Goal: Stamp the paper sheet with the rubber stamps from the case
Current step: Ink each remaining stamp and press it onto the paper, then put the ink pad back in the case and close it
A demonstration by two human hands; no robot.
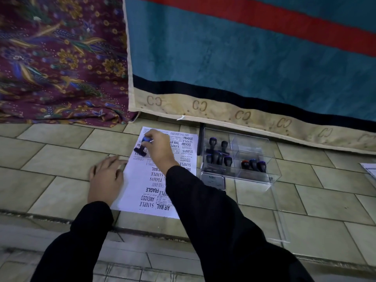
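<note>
Task looks well along: white paper sheet [142, 186] on the tan tiled floor [50, 159] is already crowded with black imprints — SAMPLE, FRAGILE, AIR MAIL, AMENDED, FAX OUT, EXPRESS — across the far half and down the near half. Blank space remains mainly along the sheet's left edge, mid-length, and near its near-left corner. So a few more stamps could fit, not many.

My right hand [160, 147] is closed around the blue-topped knob of a black rubber stamp [141, 148], fingers pinching from above. The stamp sits below and left of my knuckles, its flat base over the far-left part of the sheet, on top of earlier prints. Can't tell if the base is pressed down or just above the paper; it looks slightly tilted.

My left hand [106, 178] lies flat and spread, holding nothing, palm on the floor with fingertips on the sheet's left edge, pinning it.

Clear plastic stamp case [254, 159] sits just beside the sheet's right edge, lid open, several dark-handled stamps upright inside in two groups. A small labelled ink pad tin [213, 181] touches the case's near-left corner.
</note>
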